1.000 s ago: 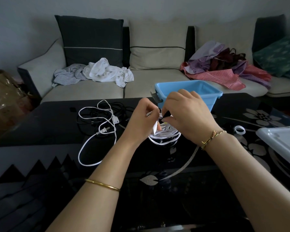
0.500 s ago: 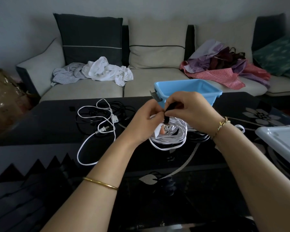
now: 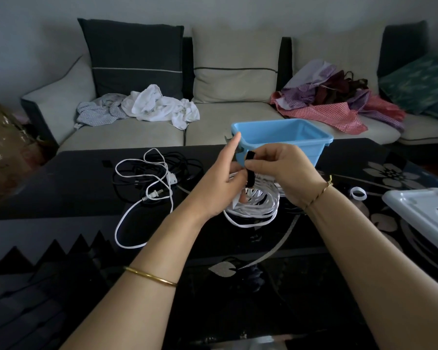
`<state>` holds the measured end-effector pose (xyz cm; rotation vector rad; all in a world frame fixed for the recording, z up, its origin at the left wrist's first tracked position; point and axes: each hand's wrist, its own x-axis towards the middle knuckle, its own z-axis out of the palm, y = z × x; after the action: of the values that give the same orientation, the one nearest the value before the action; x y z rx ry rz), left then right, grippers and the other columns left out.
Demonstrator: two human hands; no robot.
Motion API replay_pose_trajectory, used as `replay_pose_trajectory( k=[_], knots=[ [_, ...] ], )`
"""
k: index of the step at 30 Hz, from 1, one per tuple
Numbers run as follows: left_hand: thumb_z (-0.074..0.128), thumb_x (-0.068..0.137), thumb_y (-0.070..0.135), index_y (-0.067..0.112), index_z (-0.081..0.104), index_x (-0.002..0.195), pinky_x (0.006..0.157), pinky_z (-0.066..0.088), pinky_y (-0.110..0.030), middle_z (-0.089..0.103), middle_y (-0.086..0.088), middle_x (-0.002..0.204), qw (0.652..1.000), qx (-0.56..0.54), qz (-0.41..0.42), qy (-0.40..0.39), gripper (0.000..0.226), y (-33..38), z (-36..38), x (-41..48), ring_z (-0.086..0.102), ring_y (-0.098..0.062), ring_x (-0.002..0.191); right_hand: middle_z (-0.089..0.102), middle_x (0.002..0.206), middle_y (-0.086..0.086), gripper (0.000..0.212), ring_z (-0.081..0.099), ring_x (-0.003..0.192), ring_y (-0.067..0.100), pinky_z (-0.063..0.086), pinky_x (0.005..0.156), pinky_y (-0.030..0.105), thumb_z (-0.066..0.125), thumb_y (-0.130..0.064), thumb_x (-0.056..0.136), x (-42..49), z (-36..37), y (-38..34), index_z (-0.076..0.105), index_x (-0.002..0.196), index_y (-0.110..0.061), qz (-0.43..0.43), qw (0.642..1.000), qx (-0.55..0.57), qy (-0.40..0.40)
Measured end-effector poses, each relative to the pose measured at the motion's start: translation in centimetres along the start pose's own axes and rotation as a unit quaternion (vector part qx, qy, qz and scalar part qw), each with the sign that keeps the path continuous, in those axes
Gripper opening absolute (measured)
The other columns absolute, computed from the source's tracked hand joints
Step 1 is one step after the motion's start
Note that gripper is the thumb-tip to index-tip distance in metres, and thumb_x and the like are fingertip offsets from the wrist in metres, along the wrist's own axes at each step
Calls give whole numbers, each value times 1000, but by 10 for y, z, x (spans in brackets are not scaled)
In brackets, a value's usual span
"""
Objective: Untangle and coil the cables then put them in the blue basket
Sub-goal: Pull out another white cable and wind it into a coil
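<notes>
A coiled white cable (image 3: 254, 207) hangs above the black glass table (image 3: 61, 188), held up between my hands. My left hand (image 3: 221, 183) grips the coil with its lower fingers while the index finger points up. My right hand (image 3: 282, 173) pinches a black strap (image 3: 250, 173) that wraps over the coil. The blue basket (image 3: 283, 137) stands just behind my hands, with nothing visible inside. To the left lies a tangle of a white cable with a plug (image 3: 152, 193) and black cables (image 3: 185, 168).
A small white loop (image 3: 358, 193) lies on the table at the right, near a white plastic lid (image 3: 425, 213). A sofa (image 3: 137, 137) with heaps of clothes runs behind the table. Dark zigzag foam (image 3: 36, 286) sits at the near left.
My hands have lifted the white coil higher. The black strap has come up over the coil in my right hand, and my left index finger has straightened upward.
</notes>
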<state>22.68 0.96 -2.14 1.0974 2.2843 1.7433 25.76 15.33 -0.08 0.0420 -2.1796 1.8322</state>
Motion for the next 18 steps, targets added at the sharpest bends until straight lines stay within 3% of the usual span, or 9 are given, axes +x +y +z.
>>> replay_pose_trajectory(
  k=[2, 4, 7, 9, 14, 17, 18],
  knots=[
    [43, 96, 6, 38, 4, 151, 78, 50, -30, 60, 13, 75, 999, 37, 15, -20, 74, 0, 0, -2, 63, -12, 69, 62, 73, 10, 13, 59, 71, 21, 51, 76, 34, 69, -9, 81, 2, -1, 4, 65, 69, -9, 35, 999, -3, 5],
    [41, 97, 8, 44, -2, 149, 72, 48, -31, 56, 17, 68, 997, 71, 18, -34, 76, 3, 2, -4, 61, -16, 67, 61, 68, 8, 15, 58, 60, 14, 50, 64, 26, 69, -13, 82, 4, -2, 5, 64, 68, -11, 63, 998, -12, 4],
    [39, 96, 12, 52, -9, 144, 77, 51, -48, 62, -2, 82, 990, 132, 20, -38, 79, 4, 2, -5, 62, -28, 73, 59, 57, -2, 18, 52, 50, 5, 43, 52, 16, 70, -13, 81, 5, -1, 8, 62, 65, -14, 60, 997, -55, 5],
    [39, 97, 14, 52, -13, 143, 78, 49, -52, 61, -13, 88, 985, 169, 9, -44, 79, 3, 1, -5, 62, -29, 74, 55, 46, -12, 21, 49, 43, -1, 39, 48, 13, 69, -13, 83, 5, 1, 11, 60, 64, -14, 52, 996, -68, -3],
    [41, 101, 17, 36, -11, 150, 80, 46, -29, 50, -1, 101, 984, 172, 28, -44, 74, 6, 4, -5, 55, -8, 76, 55, 53, -8, 24, 50, 49, 3, 40, 53, 19, 69, -11, 83, 7, 2, 13, 57, 63, -17, 47, 997, -54, -6],
    [54, 95, 19, 37, -12, 149, 91, 44, -27, 50, -9, 135, 985, 158, 6, -62, 88, 5, 4, -5, 59, -9, 94, 56, 55, -6, 23, 51, 52, 6, 42, 56, 22, 69, -9, 82, 7, 2, 14, 58, 63, -15, 44, 997, -58, -4],
    [57, 93, 16, 37, -13, 149, 88, 44, -26, 48, -13, 137, 984, 165, 1, -65, 92, 4, 4, -5, 58, -8, 94, 57, 58, -3, 22, 52, 56, 10, 44, 59, 25, 69, -9, 82, 6, 2, 14, 58, 63, -15, 47, 997, -55, -3]
  ],
)
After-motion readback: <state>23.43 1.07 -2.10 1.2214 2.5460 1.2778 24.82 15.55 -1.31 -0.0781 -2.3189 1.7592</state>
